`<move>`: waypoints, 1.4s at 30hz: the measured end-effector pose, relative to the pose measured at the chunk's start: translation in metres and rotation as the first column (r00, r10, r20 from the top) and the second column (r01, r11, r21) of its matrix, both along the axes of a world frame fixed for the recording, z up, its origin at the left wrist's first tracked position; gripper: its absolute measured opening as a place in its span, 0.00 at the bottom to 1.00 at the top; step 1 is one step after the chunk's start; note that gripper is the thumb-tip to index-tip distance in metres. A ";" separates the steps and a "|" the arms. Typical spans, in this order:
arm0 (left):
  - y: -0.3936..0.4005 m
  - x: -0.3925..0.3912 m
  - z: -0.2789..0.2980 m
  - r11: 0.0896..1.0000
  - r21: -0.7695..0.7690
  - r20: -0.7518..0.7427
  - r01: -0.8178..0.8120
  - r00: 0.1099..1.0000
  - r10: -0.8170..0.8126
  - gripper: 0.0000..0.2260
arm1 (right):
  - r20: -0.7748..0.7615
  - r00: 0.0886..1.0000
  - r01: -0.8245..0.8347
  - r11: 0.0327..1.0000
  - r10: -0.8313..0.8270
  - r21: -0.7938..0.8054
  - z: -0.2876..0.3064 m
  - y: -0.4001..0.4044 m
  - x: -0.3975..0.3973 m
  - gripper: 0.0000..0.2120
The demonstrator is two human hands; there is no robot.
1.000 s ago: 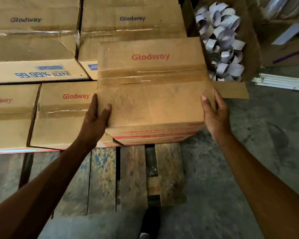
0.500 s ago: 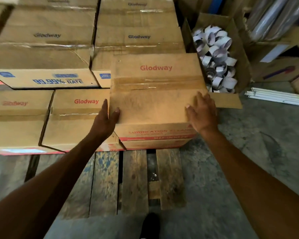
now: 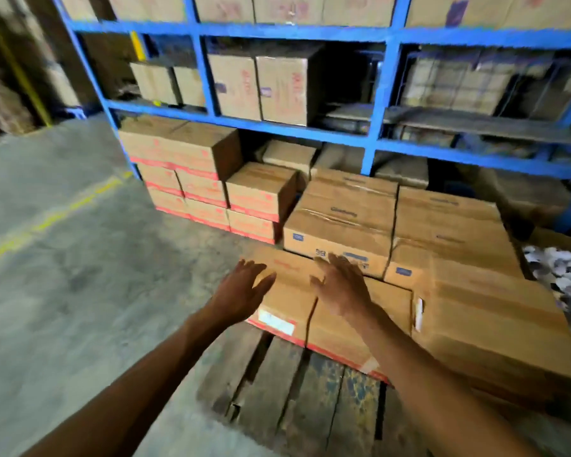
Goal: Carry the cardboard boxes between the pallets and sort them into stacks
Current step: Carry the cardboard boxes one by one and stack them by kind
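1. The box (image 3: 495, 311) held a second ago has been released; it lies right of both grips.
2. Left hand (image 3: 241, 295) and right hand (image 3: 340, 288) are spread wide, empty, over a low box (image 3: 287, 291).
3. Another carry is judged next.

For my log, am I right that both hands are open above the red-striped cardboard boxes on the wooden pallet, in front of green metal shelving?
Not quite: the metal shelving is blue, as the head view shows. Left hand and right hand are open above the red-striped cardboard boxes on the wooden pallet.
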State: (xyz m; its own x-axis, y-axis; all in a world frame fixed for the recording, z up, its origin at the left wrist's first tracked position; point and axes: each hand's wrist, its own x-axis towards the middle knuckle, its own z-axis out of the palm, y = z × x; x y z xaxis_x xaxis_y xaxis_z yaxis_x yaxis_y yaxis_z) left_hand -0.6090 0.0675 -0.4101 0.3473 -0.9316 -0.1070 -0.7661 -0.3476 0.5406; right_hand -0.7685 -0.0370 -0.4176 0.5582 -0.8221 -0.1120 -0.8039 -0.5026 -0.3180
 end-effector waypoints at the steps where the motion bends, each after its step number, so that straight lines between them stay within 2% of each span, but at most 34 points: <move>1: 0.030 0.038 0.023 0.996 -0.038 0.019 -0.081 0.996 0.082 0.30 | 0.035 0.997 -0.062 0.998 0.063 -0.021 0.027 0.017 0.043 0.24; 3: 0.079 0.103 0.058 0.972 -0.084 0.044 -0.219 0.974 0.224 0.23 | 0.090 0.980 -0.169 0.982 0.176 -0.079 0.077 0.048 0.118 0.24; 6: 0.140 0.185 0.111 0.914 -0.173 0.092 -0.367 0.918 0.386 0.22 | 0.083 0.931 -0.335 0.920 0.357 -0.204 0.148 0.098 0.226 0.23; 9: 0.183 0.249 0.143 0.872 -0.232 0.131 -0.431 0.875 0.467 0.22 | 0.058 0.866 -0.457 0.832 0.497 -0.313 0.196 0.139 0.313 0.25; 13: 0.210 0.327 0.163 0.830 -0.269 0.105 -0.488 0.842 0.529 0.22 | -0.014 0.790 -0.562 0.715 0.612 -0.416 0.217 0.157 0.402 0.25; 17: 0.201 0.414 0.170 0.799 -0.302 0.030 -0.521 0.832 0.554 0.21 | -0.075 0.774 -0.597 0.686 0.629 -0.416 0.211 0.140 0.482 0.26; 20: 0.169 0.486 0.167 0.826 -0.295 0.041 -0.480 0.858 0.513 0.22 | -0.046 0.806 -0.555 0.726 0.590 -0.406 0.204 0.104 0.546 0.26; 24: 0.112 0.577 0.172 0.899 -0.204 0.101 -0.388 0.905 0.413 0.23 | -0.038 0.870 -0.476 0.818 0.491 -0.325 0.202 0.048 0.629 0.28; 28: 0.057 0.657 0.175 0.913 -0.214 0.082 -0.347 0.925 0.371 0.23 | -0.063 0.909 -0.413 0.869 0.412 -0.274 0.190 -0.003 0.693 0.27; 34: -0.035 0.771 0.148 0.940 -0.185 0.031 -0.286 0.954 0.297 0.24 | -0.056 0.960 -0.280 0.936 0.275 -0.215 0.155 -0.085 0.778 0.29; 38: -0.114 0.864 0.121 0.971 -0.153 -0.011 -0.182 0.983 0.183 0.22 | -0.010 0.990 -0.141 0.979 0.141 -0.145 0.116 -0.153 0.853 0.30; 42: -0.196 0.946 0.093 0.994 -0.060 -0.014 -0.095 0.995 0.094 0.25 | 0.068 0.997 0.048 0.999 -0.046 -0.022 0.086 -0.211 0.907 0.28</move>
State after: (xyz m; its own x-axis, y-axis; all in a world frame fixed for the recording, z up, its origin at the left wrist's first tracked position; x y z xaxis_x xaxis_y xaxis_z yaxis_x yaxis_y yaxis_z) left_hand 0.3372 -0.1283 -0.3169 0.4335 -0.8995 -0.0553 -0.7253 -0.3846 0.5710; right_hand 0.1386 -0.2477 -0.3319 0.5245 -0.8496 -0.0556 -0.8039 -0.4727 -0.3610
